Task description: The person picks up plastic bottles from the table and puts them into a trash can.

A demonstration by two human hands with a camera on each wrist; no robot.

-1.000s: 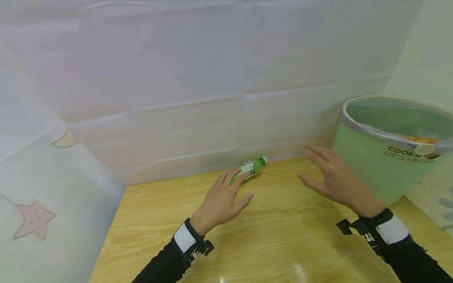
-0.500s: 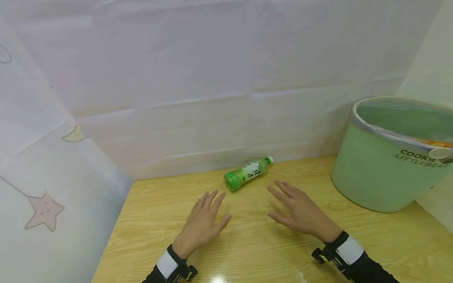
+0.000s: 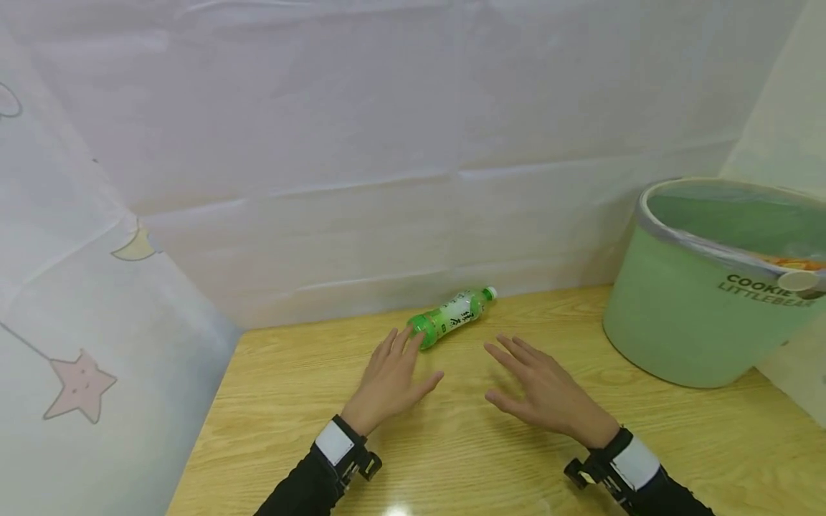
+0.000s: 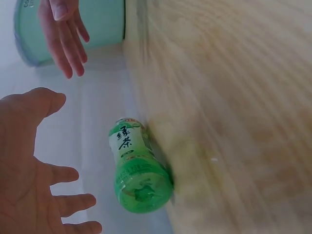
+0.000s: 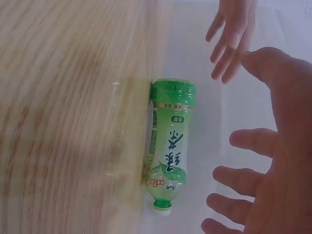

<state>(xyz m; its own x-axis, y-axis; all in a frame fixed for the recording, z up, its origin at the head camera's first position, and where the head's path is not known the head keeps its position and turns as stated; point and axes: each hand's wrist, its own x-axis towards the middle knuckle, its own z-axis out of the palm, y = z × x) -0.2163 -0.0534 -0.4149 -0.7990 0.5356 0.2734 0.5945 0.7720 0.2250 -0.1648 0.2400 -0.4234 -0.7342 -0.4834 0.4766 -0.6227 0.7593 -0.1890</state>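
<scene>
Green bin (image 3: 684, 322) on wooden table (image 3: 452, 459), white sheet (image 3: 387, 143) behind

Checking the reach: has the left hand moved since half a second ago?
Yes. The left hand moved forward toward the green tea bottle; its fingers now reach the bottle's base.

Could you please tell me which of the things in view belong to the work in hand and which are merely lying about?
In hand:
- green bottle, lying on its side on the wooden table
- left hand, open, fingertips near the bottle's base
- right hand, open, nearby

Lying about:
- green bin, at the right
- white sheet with a star
</scene>
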